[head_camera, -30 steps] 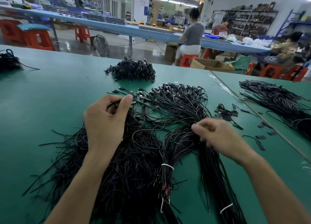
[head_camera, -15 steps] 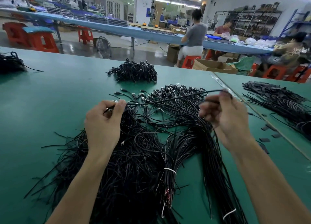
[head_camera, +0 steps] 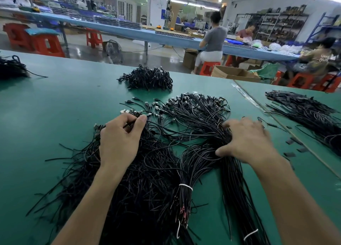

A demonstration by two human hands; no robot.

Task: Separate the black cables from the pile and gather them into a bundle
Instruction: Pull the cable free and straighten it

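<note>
A wide pile of loose black cables (head_camera: 147, 171) covers the green table (head_camera: 55, 115) in front of me, their plug ends fanned out toward the far side. My left hand (head_camera: 120, 139) lies over the left part of the pile and pinches a cable between thumb and fingers. My right hand (head_camera: 247, 139) is blurred and rests palm down, fingers spread, on the tied bundles at the right. One bundle with a white tie (head_camera: 186, 187) lies in the middle, and a longer bundle (head_camera: 238, 198) runs toward me beside it.
A separate heap of black cables (head_camera: 149, 78) sits farther back, another heap (head_camera: 11, 68) at the far left, and a third pile (head_camera: 313, 114) on the adjoining table at the right. Small black pieces (head_camera: 293, 143) lie near the seam. People sit at a blue bench beyond.
My right hand, which had lifted a single cable up and to the right, has dropped back onto the bundles with fingers spread. My left hand stays on the pile, still pinching.
</note>
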